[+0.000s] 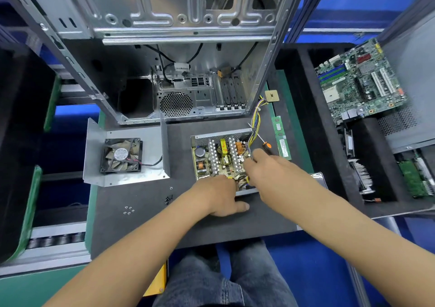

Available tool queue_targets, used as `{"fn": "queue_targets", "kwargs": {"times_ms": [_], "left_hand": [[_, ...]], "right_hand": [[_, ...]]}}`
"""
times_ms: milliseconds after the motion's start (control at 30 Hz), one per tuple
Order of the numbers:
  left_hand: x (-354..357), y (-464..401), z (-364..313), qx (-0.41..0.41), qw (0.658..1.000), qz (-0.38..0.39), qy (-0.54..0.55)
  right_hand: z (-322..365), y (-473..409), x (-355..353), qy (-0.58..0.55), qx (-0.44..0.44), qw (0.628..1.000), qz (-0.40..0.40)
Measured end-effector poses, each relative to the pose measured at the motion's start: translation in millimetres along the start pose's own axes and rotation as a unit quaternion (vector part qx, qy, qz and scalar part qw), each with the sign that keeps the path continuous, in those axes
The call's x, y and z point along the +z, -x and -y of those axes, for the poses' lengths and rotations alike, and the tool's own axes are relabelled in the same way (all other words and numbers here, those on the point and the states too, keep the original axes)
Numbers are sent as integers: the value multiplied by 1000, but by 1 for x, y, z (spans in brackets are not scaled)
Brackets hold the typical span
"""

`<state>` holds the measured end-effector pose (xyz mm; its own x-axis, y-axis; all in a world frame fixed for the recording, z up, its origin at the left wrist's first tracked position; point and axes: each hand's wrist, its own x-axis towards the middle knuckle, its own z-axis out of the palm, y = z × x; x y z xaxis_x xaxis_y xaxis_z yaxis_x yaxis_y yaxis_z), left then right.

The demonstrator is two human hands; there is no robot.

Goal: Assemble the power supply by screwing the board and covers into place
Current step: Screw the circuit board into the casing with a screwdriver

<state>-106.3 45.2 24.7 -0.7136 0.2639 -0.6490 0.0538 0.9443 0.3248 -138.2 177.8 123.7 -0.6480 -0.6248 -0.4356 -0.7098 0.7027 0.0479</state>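
Both hands sit on the power supply board [220,158]: the left hand [221,195] rests flat, fingers spread, on the case's near edge. The right hand [261,165] reaches in, grip hidden. Best seat the board square before fetching the screwdriver [264,143].

Both bare forearms reach forward and converge toward the middle. The left hand [220,195] lies palm down, knuckles up, thumb stretched out flat to the right along the tabletop [141,224], fingers tucked forward out of sight. The right hand [263,165] comes in from the right, wrist angled inward, back of the hand up, fingers curled downward; whether they pinch anything can't be told.
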Motion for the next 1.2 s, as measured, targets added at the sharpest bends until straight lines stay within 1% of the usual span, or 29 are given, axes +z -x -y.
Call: {"fn": "queue_targets", "kwargs": {"times_ms": [67, 133, 233, 300, 400, 467, 500, 567, 633, 700, 767, 833, 900, 967, 1133, 1200], "left_hand": [[2, -1, 0, 2, 1000, -3, 2], [4, -2, 1, 3, 1000, -9, 10], [4, -1, 1, 3, 1000, -15, 15], [3, -1, 1, 2, 1000, -7, 15], [2, 0, 1, 1, 1000, -4, 19], [2, 0, 1, -4, 1000, -4, 25], [2, 0, 1, -4, 1000, -4, 25], [1, 0, 1, -3, 1000, -5, 24], [1, 0, 1, -2, 1000, -4, 24], [0, 0, 1, 1, 1000, -4, 27], [1, -1, 1, 2, 1000, -4, 27], [2, 0, 1, -3, 1000, -7, 27], [2, 0, 1, -8, 999, -8, 33], [3, 0, 1, -8, 999, -6, 39], [5, -2, 3, -9, 999, -12, 47], [5, -2, 3, -5, 999, -14, 52]], "right_hand": [[7, -1, -3, 48, 5, 999, -1], [12, -2, -4, 74, 6, 997, 17], [15, 1, -2, 44, 19, 999, 2], [9, 2, -1, 28, 12, 1000, -4], [3, -1, 0, 52, -22, 998, 15], [2, -1, 3, 79, -19, 996, 24], [2, 0, 5, 74, 1, 997, 25], [2, 5, 8, 28, 27, 999, 2], [2, 7, 9, 5, 6, 1000, -18], [3, 4, 5, 27, -20, 999, -20], [5, -2, 1, 58, -23, 998, -19], [5, -6, 0, 84, -15, 996, -1], [5, -4, 2, 66, 8, 998, 11], [4, 1, 4, 40, 18, 999, 1], [3, -2, 2, 86, -12, 996, 11], [4, -4, 4, 87, 8, 996, 13]]}}
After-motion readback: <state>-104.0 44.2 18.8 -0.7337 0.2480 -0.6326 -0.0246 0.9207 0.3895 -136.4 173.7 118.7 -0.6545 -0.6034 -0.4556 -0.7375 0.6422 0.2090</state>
